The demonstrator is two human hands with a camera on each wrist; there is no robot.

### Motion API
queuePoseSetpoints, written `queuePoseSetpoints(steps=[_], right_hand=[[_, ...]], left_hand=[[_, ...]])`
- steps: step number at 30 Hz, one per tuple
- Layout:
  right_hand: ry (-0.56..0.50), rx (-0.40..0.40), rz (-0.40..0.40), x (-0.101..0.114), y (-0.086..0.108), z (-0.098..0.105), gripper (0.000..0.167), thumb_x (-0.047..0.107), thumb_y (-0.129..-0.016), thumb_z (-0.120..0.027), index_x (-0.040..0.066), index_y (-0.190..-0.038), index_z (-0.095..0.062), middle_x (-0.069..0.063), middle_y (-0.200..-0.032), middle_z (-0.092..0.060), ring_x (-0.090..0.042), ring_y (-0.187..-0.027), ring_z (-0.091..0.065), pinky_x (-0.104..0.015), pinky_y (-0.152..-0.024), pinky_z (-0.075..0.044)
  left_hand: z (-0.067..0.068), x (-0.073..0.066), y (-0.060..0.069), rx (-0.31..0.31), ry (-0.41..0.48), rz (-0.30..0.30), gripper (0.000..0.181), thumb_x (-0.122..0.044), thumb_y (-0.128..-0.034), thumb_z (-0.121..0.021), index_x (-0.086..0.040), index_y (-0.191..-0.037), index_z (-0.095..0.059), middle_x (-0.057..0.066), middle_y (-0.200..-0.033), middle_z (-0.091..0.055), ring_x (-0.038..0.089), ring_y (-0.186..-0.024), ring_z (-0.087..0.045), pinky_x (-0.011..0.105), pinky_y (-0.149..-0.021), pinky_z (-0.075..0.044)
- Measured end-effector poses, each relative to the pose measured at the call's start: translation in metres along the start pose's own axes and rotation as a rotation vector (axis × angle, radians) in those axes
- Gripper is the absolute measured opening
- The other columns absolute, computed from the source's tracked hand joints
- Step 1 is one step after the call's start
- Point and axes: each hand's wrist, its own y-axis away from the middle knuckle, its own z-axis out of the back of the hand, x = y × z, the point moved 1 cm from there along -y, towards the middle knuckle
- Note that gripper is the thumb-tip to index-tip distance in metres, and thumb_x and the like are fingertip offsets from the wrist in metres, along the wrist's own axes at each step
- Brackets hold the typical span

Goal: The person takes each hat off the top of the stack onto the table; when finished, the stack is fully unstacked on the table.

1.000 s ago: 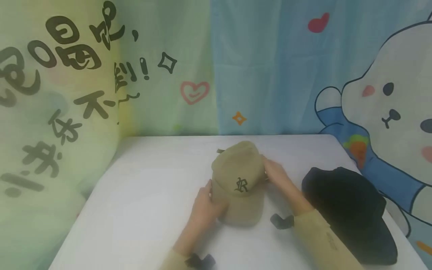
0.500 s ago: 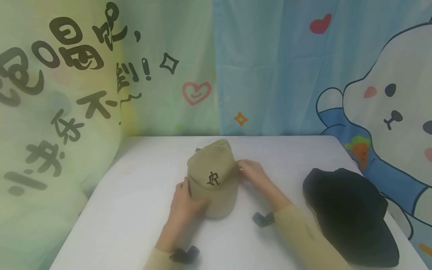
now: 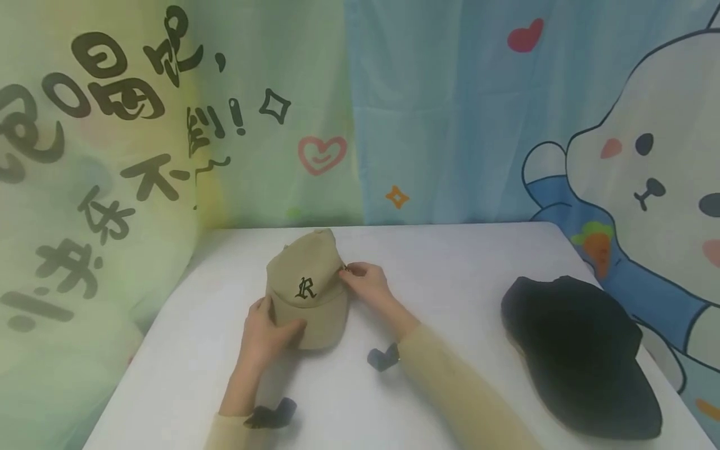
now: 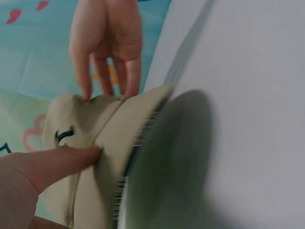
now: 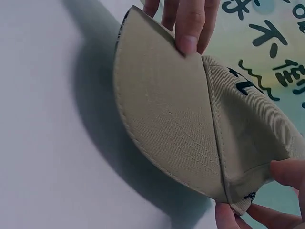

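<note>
A khaki baseball cap (image 3: 305,284) with a dark embroidered letter hangs between both hands, brim toward the person. My left hand (image 3: 269,331) grips the brim's left side, its thumb on top, as the left wrist view shows with the thumb pressing near the brim seam. At the cap's right edge, my right hand (image 3: 368,281) pinches the rim where crown and brim meet. In the right wrist view the brim (image 5: 164,109) stands off the white table, casting a shadow below. The cap's back is hidden.
A black cap (image 3: 579,356) lies on the right side of the white table (image 3: 439,269). Printed curtains (image 3: 427,125) hang behind the table and along its left side. Dark wrist straps show at both sleeves.
Both hands have carried the khaki cap leftward across the table, from the middle to left of centre. Their grip looks much the same. The black cap has stayed in place.
</note>
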Motion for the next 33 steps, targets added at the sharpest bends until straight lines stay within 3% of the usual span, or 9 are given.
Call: queuePoseSetpoints(steps=[5, 17, 25, 33], right_hand=[[-0.05, 0.013, -0.017, 0.006, -0.005, -0.022, 0.05, 0.031, -0.09, -0.071, -0.002, -0.126, -0.063, -0.018, -0.125, -0.064, -0.032, -0.112, -0.061, -0.04, -0.094, -0.052], [-0.099, 0.083, -0.036, 0.008, -0.018, -0.054, 0.048, 0.029, -0.091, -0.069, -0.001, -0.127, -0.063, -0.016, -0.127, -0.063, -0.03, -0.114, -0.06, -0.039, -0.095, -0.051], [-0.177, 0.092, -0.031, 0.005, -0.028, -0.07, 0.051, 0.033, -0.091, -0.069, -0.001, -0.128, -0.062, -0.016, -0.131, -0.061, -0.031, -0.119, -0.058, -0.039, -0.098, -0.049], [-0.185, 0.102, -0.033, -0.001, -0.026, -0.066, 0.059, 0.039, -0.092, -0.067, 0.0, -0.135, -0.057, -0.018, -0.131, -0.06, -0.029, -0.116, -0.061, -0.039, -0.096, -0.05]], left_hand=[[0.01, 0.012, -0.003, -0.005, -0.027, 0.011, 0.118, -0.053, -0.0727, -0.084, 0.01, -0.151, -0.022, 0.038, -0.146, -0.032, 0.053, -0.133, -0.034, 0.061, -0.108, -0.032], [0.036, 0.032, -0.017, 0.041, -0.074, 0.054, 0.118, -0.053, -0.0763, -0.081, 0.01, -0.152, -0.017, 0.042, -0.147, -0.025, 0.059, -0.133, -0.028, 0.065, -0.106, -0.03], [0.042, 0.043, -0.021, 0.033, -0.054, 0.102, 0.12, -0.053, -0.0772, -0.08, 0.01, -0.153, -0.012, 0.041, -0.149, -0.021, 0.058, -0.135, -0.024, 0.065, -0.108, -0.027], [0.039, 0.049, -0.029, 0.035, -0.013, 0.066, 0.116, -0.051, -0.0783, -0.08, 0.004, -0.155, -0.013, 0.039, -0.15, -0.022, 0.055, -0.136, -0.025, 0.063, -0.11, -0.025]])
